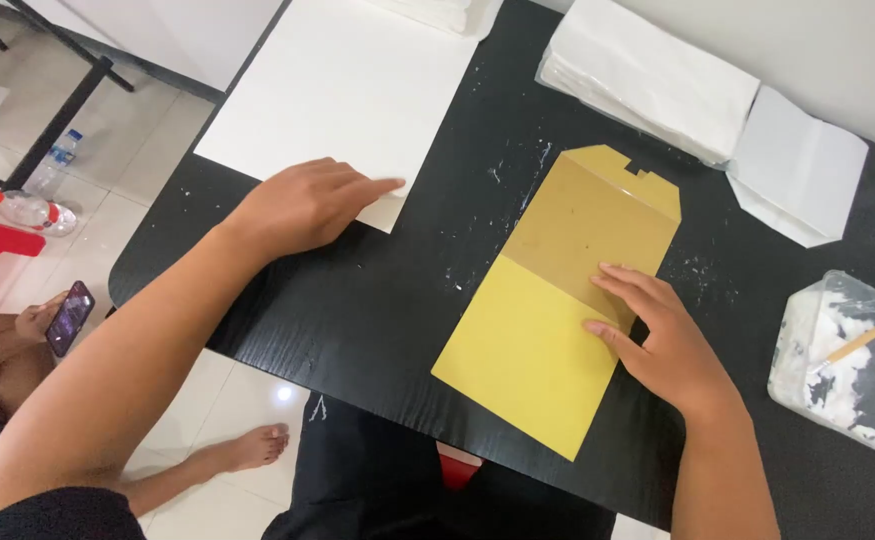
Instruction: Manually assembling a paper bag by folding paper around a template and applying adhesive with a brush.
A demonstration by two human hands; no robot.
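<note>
Yellow-and-tan flat card template lies on black wood-grain surface, long axis running near edge up toward far right. My right hand flat on its right edge, fingers spread, pressing, no grip closed. My left hand well apart to left, fingertips flat on corner of large white paper sheet (nothing pinched). Beyond: stack of folded white paper bags far right; clear plastic tub of white paste with wooden stick at right edge.
</note>
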